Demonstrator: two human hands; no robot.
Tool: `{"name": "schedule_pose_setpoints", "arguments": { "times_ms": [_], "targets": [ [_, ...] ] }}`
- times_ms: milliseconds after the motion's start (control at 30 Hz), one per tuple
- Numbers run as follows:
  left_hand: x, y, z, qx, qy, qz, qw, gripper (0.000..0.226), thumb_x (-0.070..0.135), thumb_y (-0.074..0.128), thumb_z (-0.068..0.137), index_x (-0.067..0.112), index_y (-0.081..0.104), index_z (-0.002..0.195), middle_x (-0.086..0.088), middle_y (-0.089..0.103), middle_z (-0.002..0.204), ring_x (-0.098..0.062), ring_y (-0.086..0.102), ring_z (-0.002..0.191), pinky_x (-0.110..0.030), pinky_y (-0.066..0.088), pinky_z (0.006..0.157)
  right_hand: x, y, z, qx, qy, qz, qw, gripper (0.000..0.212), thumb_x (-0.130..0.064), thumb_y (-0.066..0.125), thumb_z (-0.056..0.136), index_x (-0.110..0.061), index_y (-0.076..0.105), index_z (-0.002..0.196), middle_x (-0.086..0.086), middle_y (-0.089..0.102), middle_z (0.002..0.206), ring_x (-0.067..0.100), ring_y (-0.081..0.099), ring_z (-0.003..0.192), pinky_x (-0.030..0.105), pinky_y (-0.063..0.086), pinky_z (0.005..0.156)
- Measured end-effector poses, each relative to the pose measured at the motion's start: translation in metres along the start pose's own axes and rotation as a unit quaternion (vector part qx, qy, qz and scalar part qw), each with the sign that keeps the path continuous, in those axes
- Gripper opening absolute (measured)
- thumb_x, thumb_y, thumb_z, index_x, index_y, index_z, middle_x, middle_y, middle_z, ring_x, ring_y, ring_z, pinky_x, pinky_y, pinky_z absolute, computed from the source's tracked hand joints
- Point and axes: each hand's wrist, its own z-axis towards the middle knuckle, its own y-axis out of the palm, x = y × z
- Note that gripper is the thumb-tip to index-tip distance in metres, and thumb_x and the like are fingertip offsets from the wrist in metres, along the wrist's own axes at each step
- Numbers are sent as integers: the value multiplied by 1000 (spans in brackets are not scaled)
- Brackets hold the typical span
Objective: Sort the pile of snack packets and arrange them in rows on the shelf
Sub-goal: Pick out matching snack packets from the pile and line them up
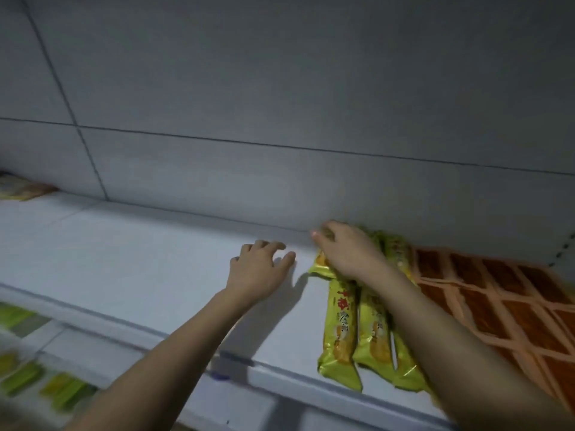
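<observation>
Long yellow-green snack packets lie side by side on the white shelf, front row near the edge and more behind at the back wall. My right hand rests on top of a rear yellow-green packet, fingers curled over its far end. My left hand hovers just left of it, fingers spread and relaxed, holding nothing. To the right, orange-brown packets lie in rows.
The grey back wall rises behind the shelf. A few packets lie at the far left of the shelf. Below the shelf's front edge, a lower shelf at bottom left holds green packets.
</observation>
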Motion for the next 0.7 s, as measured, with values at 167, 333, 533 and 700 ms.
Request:
{"name": "schedule_pose_setpoints", "arguments": {
  "times_ms": [167, 333, 533, 700],
  "targets": [
    [-69, -54, -67, 19, -94, 48, 994, 50, 61, 37, 99, 35, 56, 137, 2, 51, 146, -23, 40, 135, -46, 37, 110, -77, 43, -21, -69, -78, 32, 994, 40, -50, 47, 97, -22, 60, 122, 3, 64, 123, 27, 57, 114, 38, 47, 94],
    [-128, -122, -115, 71, -164, 64, 982, 50, 65, 39, 96, 35, 63, 128, 0, 61, 133, -22, 53, 122, -46, 47, 101, -168, 70, -32, -120, -158, 39, 979, 27, -40, 47, 96, -18, 63, 98, -2, 66, 95, 23, 63, 86, 37, 54, 78],
    [-222, -200, -170, 109, -212, 73, 968, 46, 63, 42, 97, 32, 67, 120, 2, 67, 122, -17, 61, 108, -35, 54, 85, -295, 112, -44, -136, -225, 32, 964, 30, -31, 48, 94, -7, 65, 99, 9, 69, 95, 30, 65, 89, 34, 49, 70],
    [-317, -265, -206, 152, -232, 45, 960, 45, 66, 43, 95, 33, 68, 113, 11, 69, 107, -8, 64, 89, -36, 58, 78, -408, 162, -49, -144, -263, 32, 954, 31, -29, 49, 93, -4, 65, 99, 12, 70, 97, 32, 65, 91, 33, 42, 65]
  ]
}}
